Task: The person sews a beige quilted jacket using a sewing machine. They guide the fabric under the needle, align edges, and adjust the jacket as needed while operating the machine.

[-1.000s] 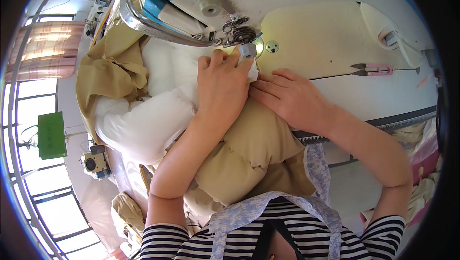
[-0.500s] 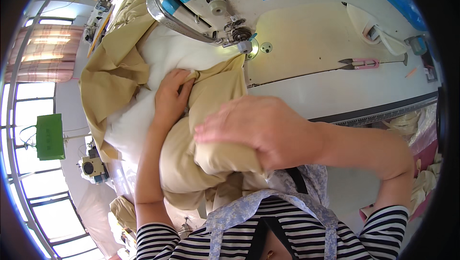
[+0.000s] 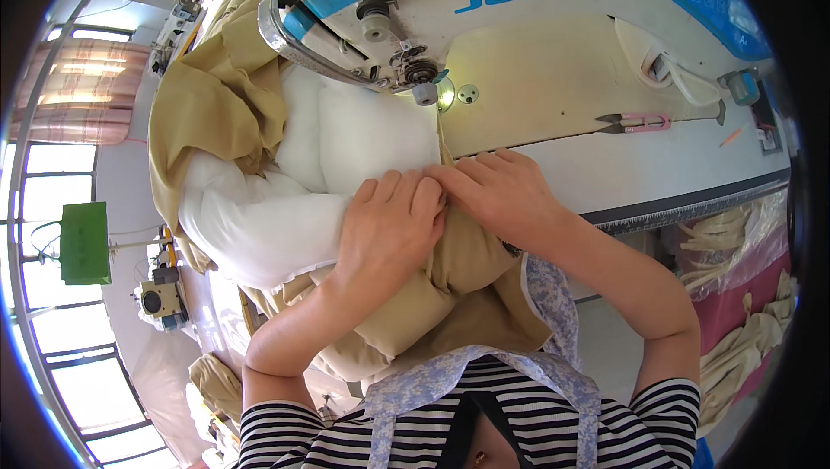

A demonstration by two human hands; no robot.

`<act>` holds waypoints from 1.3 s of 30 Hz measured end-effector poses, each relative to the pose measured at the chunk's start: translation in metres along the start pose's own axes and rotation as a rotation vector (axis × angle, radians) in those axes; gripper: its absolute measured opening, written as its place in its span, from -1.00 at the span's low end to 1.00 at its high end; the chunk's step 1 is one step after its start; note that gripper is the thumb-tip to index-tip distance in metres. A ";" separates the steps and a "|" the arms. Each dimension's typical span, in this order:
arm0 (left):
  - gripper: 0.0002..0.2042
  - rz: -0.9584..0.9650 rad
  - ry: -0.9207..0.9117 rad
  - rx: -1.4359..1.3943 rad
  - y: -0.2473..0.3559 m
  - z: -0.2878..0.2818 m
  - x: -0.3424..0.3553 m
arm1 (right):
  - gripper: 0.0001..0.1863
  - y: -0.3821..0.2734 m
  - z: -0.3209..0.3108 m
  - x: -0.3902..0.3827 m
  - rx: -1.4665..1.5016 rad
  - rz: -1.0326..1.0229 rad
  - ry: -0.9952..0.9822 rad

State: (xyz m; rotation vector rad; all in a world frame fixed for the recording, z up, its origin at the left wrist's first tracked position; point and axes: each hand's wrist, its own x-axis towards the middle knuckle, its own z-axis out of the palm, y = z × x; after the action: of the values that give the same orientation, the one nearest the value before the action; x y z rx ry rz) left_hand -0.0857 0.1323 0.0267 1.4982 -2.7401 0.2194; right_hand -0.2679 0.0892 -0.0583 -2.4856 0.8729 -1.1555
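Fabric (image 3: 406, 318) of tan colour, with white padding (image 3: 380, 136), lies before the sewing machine (image 3: 432, 11), bunched toward your apron (image 3: 424, 382). Your left hand (image 3: 393, 223) pinches its edge, the fingers bent and close together. Your right hand (image 3: 500, 197) rests beside it, fingers also bent; whether they pinch, one cannot tell. To the right lie pink thread snips (image 3: 635, 123).

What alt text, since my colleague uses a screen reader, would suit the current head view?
A person's left hand and right hand meet on tan fabric beside thick white padding, in front of a white-and-blue sewing machine. Pink-handled snips lie to the right.
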 end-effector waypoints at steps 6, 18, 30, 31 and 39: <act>-0.42 0.033 0.072 -0.003 -0.018 0.008 0.019 | -0.86 0.012 0.014 -0.002 0.031 -0.001 -0.027; -0.72 -0.564 0.105 -0.685 -0.063 0.018 0.034 | -0.39 0.015 0.018 0.005 -0.174 -0.212 -0.064; -0.70 -0.252 0.115 -0.373 -0.059 0.025 0.035 | -0.56 0.001 0.026 0.011 -0.193 -0.236 -0.077; -0.69 -0.101 0.094 -0.215 -0.060 0.027 0.033 | -0.51 -0.001 0.026 0.013 -0.256 -0.283 -0.062; -0.61 -0.690 0.010 -1.084 -0.090 0.012 0.041 | -0.54 0.010 0.014 0.012 0.067 -0.130 -0.159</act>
State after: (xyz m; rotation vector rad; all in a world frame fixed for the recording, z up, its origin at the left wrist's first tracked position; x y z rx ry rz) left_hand -0.0319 0.0488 0.0283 1.7804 -1.5660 -1.0380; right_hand -0.2552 0.0736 -0.0652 -2.5688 0.6290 -0.9913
